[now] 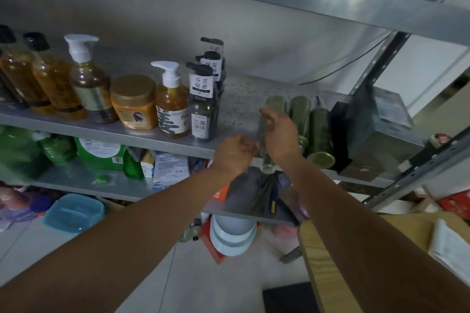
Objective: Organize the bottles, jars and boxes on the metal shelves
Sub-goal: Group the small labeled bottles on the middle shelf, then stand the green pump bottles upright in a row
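- Right hand (279, 132) is wrapped around a clear bottle (267, 161), holding it roughly upright right at the near edge of the middle metal shelf (241, 101). The bottom end of the bottle pokes out below the hand.
- Left hand (234, 151) is just left of that bottle with its fingers curled in and the fingertips right up by the glass. Honestly can't tell if it's pinching anything or even touching.
- Just right of the held bottle, a few green bottles (319, 132) lie on their sides on the same shelf, round ends facing the near edge.
- Further right, dark boxes (376, 129) sit stacked against the shelf's upright post.
- The left part of that shelf has a row standing up: amber pump bottles (89, 89), an orange jar (133, 106) with a gold lid, then dark labelled bottles (203, 114) lined up front to back.
- The shelf below holds green pouches (99, 157) and small white packs, all a bit blurry.
- There's a blue container (73, 211) down on the floor at left, and a wooden desk (328, 274) corner at near right.
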